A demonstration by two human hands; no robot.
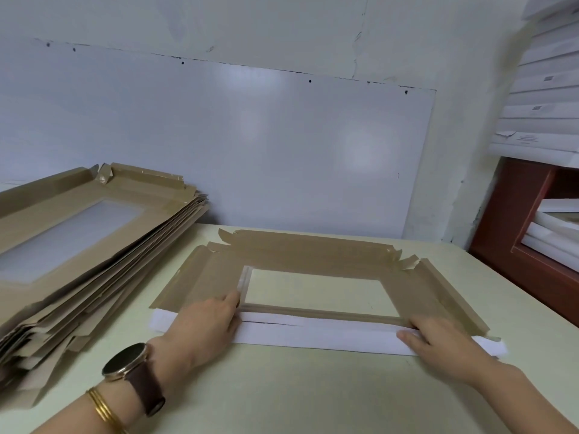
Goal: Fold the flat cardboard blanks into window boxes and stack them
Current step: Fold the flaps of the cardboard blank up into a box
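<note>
One brown cardboard blank [313, 255] with a clear window lies flat on the pale table [297, 396], its far and side flaps spread out. Its near flap [313, 335] is folded over toward the window, white side up. My left hand [203, 324] presses the flap's left end, fingers flat, thumb at the window's corner. My right hand [438, 343] presses the flap's right end with straight fingers. A stack of flat blanks [78, 245] lies at the left of the table.
A whiteboard [250, 145] leans against the wall behind the table. At the right stands a red-brown shelf unit [513, 230] holding white boxes, with more white boxes [542, 104] piled on top. A watch and bangles are on my left wrist.
</note>
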